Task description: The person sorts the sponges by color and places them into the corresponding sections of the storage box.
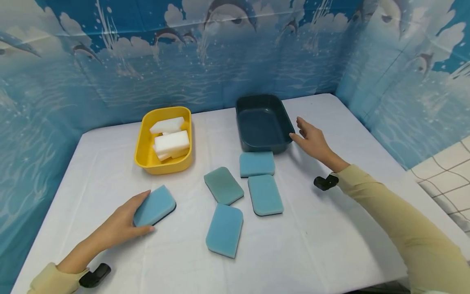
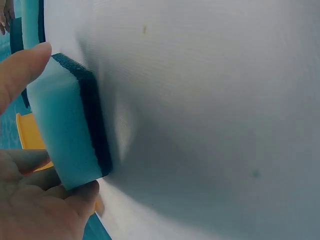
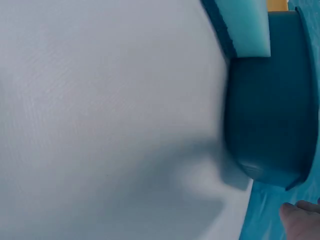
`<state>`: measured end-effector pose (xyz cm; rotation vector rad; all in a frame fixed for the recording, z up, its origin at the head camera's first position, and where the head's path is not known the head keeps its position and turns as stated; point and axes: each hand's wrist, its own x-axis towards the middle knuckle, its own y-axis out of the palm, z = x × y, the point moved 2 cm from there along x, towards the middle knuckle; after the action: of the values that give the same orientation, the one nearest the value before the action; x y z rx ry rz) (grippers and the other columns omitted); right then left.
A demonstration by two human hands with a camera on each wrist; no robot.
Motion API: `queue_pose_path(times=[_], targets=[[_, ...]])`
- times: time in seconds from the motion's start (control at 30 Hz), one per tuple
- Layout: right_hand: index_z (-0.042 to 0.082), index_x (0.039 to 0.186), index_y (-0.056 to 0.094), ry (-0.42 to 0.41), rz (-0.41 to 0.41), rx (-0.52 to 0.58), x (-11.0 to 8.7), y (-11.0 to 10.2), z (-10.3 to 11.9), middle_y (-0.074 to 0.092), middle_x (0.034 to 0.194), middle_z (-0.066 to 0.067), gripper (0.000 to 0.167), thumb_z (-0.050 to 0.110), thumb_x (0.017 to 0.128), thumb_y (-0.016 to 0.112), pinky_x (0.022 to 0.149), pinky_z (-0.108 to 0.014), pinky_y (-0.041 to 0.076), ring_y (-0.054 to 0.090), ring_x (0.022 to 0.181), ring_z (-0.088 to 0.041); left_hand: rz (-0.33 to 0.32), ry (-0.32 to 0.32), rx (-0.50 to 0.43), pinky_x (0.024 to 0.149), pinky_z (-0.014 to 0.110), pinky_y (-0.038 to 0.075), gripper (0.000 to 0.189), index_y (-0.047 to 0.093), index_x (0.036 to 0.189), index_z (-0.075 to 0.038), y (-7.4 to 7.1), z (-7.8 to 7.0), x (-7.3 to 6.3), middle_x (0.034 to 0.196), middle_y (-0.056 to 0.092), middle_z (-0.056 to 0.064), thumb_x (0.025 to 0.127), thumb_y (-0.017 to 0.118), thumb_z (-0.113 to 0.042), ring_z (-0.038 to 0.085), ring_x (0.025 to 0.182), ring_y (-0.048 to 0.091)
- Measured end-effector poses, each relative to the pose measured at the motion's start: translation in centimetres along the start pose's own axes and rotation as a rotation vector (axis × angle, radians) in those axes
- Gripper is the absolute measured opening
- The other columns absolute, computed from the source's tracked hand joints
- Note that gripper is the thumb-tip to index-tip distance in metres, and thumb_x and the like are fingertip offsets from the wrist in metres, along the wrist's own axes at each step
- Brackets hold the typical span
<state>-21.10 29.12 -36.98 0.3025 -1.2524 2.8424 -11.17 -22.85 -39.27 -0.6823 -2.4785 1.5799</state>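
Work looked part done: white blocks (image 1: 171, 142) already lay piled in the yellow tub (image 1: 167, 168), but no sponge showed in the dark tub (image 1: 262, 146). All 5 blue sponges were out of both tubs, so judging by that, the blue lot was what was left to deal w/. L hand (image 1: 115, 224) held one, the held sponge (image 1: 156, 205), fingers and thumb spread wide across it; it was on the L part of the desk (image 1: 176, 261), nearer the person than the yellow tub. Couldn't tell if it was pressed flat or a bit raised. R hand (image 1: 313, 143) held nothing, fingers loosely extended w/ a gap to the thumb, right by the dark tub's R rim; contact unclear.

Other 4 sat mid-desk: far sponge (image 1: 257, 164) just in front of the dark tub, mid sponge (image 1: 265, 195) right below it, greenish sponge (image 1: 224, 185) to the L, near sponge (image 1: 225, 230) closest to the person.

Materials: sponges were flat slabs, approx. rectangular w/ some rounded corners, soft pale-blue foam on a thin, dark, rough-looking layer. White blocks looked like matte foam, squarer edges. Tubs were deep, rounded rectangles, prob. smooth plastic. Desk had a white, faintly creased cloth; behind hung a dolphin-print sheet (image 1: 147, 81), also creased
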Motion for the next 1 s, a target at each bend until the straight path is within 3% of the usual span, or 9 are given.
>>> queue_pose_path(times=[0.27,0.47,0.67,1.0], targets=[[-0.001,0.149,0.006,0.122,0.114,0.052,0.6,1.0,-1.0,0.016,0.155,-0.024,0.068,0.029,0.099,0.042,0.111,-0.052,0.03,0.026,0.14,-0.041,0.005,-0.017,0.001,0.1,0.063,0.037,0.097,0.024,0.147,-0.001,0.2,0.2,0.0,0.145,0.035,0.027,0.074,0.077,-0.039,0.046,0.129,0.039],[0.003,0.151,0.002,0.187,0.196,0.06,1.4,1.5,-0.8,0.009,0.157,-0.019,0.067,0.028,0.1,0.038,0.115,-0.052,0.025,0.018,0.144,-0.037,-0.028,0.001,0.021,0.097,0.062,0.04,0.092,0.03,0.145,-0.001,0.0,0.4,0.0,0.141,0.04,0.027,0.074,0.078,-0.035,0.044,0.125,0.043],[0.006,0.151,0.0,0.226,0.21,0.095,2.2,1.5,-0.6,0.008,0.158,-0.018,0.064,0.022,0.1,0.036,0.116,-0.052,0.022,0.014,0.145,-0.036,-0.08,-0.012,0.041,0.091,0.058,0.045,0.088,0.036,0.142,-0.003,0.1,0.2,0.1,0.129,0.043,0.023,0.072,0.08,-0.034,0.038,0.11,0.05],[0.008,0.151,-0.001,0.243,0.207,0.111,2.1,1.9,-0.5,0.004,0.158,-0.014,0.062,0.02,0.101,0.033,0.117,-0.05,0.02,0.01,0.146,-0.033,-0.117,0.008,0.05,0.091,0.056,0.047,0.084,0.042,0.138,0.0,-0.2,0.6,0.2,0.125,0.051,0.02,0.071,0.081,-0.031,0.036,0.111,0.054]])
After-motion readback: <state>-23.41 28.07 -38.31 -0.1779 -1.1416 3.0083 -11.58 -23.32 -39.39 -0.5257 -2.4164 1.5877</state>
